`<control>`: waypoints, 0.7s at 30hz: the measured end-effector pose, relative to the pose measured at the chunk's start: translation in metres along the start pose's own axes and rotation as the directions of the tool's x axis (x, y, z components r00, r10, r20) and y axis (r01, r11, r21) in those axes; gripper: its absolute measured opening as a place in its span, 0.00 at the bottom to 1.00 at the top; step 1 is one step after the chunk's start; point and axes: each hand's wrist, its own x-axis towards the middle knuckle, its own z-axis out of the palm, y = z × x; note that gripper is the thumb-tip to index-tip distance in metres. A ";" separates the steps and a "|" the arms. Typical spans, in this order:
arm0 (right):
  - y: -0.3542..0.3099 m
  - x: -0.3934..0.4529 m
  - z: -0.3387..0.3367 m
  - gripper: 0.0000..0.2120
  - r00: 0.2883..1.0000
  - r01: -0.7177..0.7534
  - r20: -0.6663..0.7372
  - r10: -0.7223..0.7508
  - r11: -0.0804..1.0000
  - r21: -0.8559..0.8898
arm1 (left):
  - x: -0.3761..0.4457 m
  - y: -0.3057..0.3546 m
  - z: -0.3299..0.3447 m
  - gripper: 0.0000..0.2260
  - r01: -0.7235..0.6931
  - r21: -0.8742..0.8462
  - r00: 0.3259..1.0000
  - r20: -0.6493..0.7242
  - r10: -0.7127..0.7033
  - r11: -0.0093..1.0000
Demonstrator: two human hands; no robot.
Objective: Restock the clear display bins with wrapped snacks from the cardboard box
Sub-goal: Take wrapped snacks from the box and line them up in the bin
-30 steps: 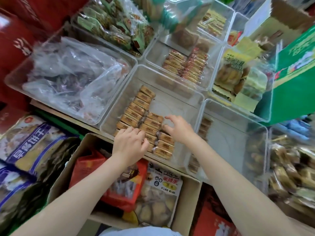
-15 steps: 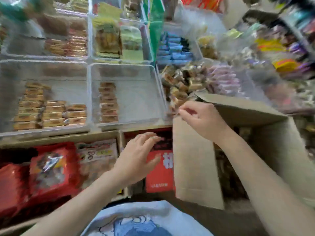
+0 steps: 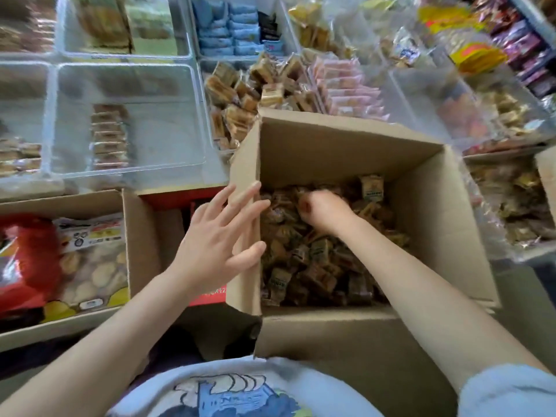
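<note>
Your right hand is down inside the cardboard box, on top of the pile of wrapped snacks. Its fingers are curled in among the wrappers, but the hand is blurry, so you cannot tell if its grip has a snack or not. Your left hand is wide open with straight, spread fingers. It lies flat against the left wall of the box, with the fingertips reaching over the top edge.

The box stands open right in front of you, and brown and gold snacks fill its bottom. Just behind the box is a clear bin heaped with brown packets that look much the same. To the left of that is another clear bin with only one short row of snacks in it. Below that bin, on your left, a second carton holds a red bag and a pack of round biscuits.
</note>
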 end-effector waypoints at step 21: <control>0.028 0.022 0.000 0.14 0.884 -0.295 0.434 -0.170 0.518 0.803 | 0.001 0.026 0.003 0.26 0.162 -0.185 0.984 -0.040 -0.172 0.969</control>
